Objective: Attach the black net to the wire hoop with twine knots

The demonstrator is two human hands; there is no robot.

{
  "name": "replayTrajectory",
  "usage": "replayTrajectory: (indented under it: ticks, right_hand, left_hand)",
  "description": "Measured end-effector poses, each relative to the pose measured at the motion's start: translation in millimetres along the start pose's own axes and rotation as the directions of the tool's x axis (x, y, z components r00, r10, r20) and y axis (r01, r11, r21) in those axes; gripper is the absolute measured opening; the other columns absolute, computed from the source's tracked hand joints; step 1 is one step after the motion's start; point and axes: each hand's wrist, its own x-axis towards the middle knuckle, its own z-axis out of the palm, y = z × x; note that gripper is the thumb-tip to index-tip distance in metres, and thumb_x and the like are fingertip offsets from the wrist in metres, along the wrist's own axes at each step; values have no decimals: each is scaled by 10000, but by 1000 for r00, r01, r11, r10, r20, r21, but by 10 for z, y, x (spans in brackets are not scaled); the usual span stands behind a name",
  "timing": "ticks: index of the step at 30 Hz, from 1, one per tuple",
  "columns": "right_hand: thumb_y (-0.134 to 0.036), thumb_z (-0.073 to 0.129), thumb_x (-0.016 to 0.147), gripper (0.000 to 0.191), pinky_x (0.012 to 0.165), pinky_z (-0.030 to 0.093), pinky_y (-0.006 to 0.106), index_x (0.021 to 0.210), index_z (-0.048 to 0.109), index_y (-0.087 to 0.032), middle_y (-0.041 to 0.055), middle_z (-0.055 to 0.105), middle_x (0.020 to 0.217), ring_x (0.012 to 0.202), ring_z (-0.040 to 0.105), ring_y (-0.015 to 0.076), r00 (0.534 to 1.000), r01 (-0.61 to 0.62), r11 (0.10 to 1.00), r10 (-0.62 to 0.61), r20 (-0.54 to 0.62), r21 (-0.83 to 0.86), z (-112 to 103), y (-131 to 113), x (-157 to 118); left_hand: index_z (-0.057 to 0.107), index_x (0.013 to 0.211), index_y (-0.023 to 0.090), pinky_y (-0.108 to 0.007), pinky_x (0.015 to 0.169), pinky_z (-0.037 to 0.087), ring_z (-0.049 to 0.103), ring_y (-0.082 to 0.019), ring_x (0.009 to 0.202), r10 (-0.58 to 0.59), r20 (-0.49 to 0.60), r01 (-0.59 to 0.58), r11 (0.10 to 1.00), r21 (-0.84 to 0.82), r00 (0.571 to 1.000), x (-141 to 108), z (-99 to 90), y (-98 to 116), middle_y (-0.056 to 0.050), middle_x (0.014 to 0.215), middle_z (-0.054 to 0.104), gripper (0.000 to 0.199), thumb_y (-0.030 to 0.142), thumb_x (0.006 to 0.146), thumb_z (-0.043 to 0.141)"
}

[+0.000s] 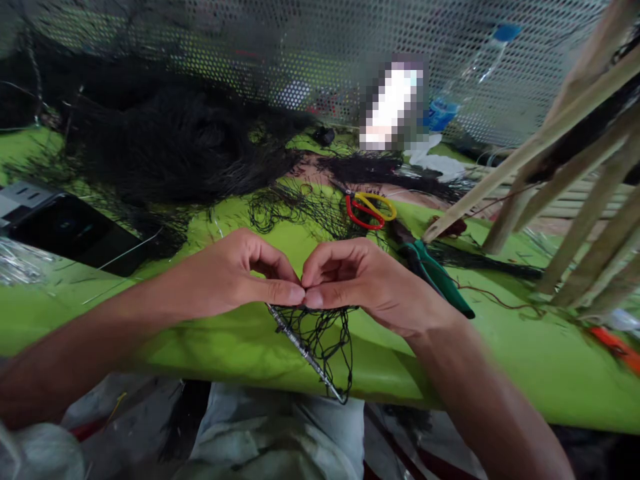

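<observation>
Both hands meet over the front part of the green table, fingertips touching. My left hand [263,273] is closed in a pinch, thumb against fingers, and my right hand [350,280] pinches right beside it. Black knotted netting [327,337] hangs from between them; the exact strand at the fingertips is hidden. Along the netting's left edge a thin silvery metal rod [305,351] slants down to the right, with dark cord around it. Beyond my right hand lie green-handled pliers [440,277] and small scissors [373,210] with red and yellow handles.
A large heap of black thread [185,140] lies back left, beside a black box [70,227]. Wooden sticks [545,180] stand at the right. A perforated screen [280,40] rises behind, with a plastic bottle [470,80] there. The green table [505,347] has a rounded front edge.
</observation>
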Motion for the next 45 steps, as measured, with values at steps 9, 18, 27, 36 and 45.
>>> replayTrajectory:
  ticks: [9,18,27,36,45]
  right_hand:
    - [-64,942,661,233,617,464,126,784,766,-156,-35,746,711,671,657,44,998,26,997,-21,-65,69,62,32,-14]
    - [0,883,674,225,623,473,127,798,758,-139,-36,724,707,666,636,42,994,60,998,-59,-87,2,68,31,-32]
    - [-48,825,723,154,589,427,168,802,735,-145,-40,677,702,635,576,48,984,123,976,-143,-101,-182,79,16,-51]
    - [51,688,797,256,634,475,184,873,751,-185,-53,734,803,692,622,50,859,317,651,-505,-82,-690,200,6,-155]
    - [-8,688,928,228,697,545,206,957,799,-205,10,766,901,781,706,76,672,414,151,-716,190,-898,174,48,-177]
  left_hand:
    - [845,780,236,-168,620,382,543,-74,677,-42,42,45,995,-86,998,6,-23,-17,46,710,713,43,245,773,887]
    - [834,791,223,-182,634,405,578,-85,687,-60,38,64,993,-98,997,19,-25,-45,34,735,730,69,285,821,840]
    - [831,851,211,-215,620,402,592,-111,673,-69,-9,68,990,-125,998,-80,29,26,21,754,741,176,368,771,840]
    - [838,847,249,-233,705,516,700,-160,791,-70,-77,59,990,-126,995,-84,10,-12,8,832,796,140,375,791,815]
    - [831,825,236,-225,746,535,713,-142,755,54,-78,-55,998,-14,996,-29,-46,-45,20,763,784,175,378,872,740]
